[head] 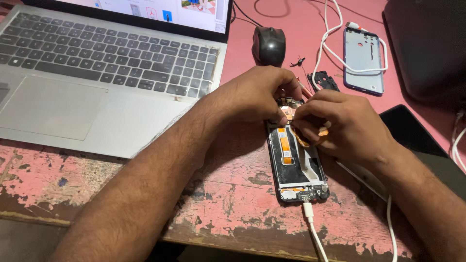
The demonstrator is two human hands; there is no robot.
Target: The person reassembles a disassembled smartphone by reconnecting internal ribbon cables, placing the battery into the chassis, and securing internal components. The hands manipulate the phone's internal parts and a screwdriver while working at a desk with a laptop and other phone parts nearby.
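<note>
An opened phone (297, 165) with its back off lies on the worn pink table (233, 204), with its inner boards and orange flex strips showing. My left hand (252, 94) rests on the phone's upper end, fingers curled and pressing near the top board. My right hand (340, 126) covers the upper right part and pinches an orange flex cable (303, 140) between its fingertips. A white charging cable (313, 230) is plugged into the phone's bottom port. The top of the phone is hidden under both hands.
A silver laptop (97, 73) with its screen on fills the upper left. A black mouse (268, 45) sits behind my hands. A pale blue phone back cover (363, 60), a white cable (330, 43), a small black plastic part (324, 80) and a dark device (427, 145) lie to the right.
</note>
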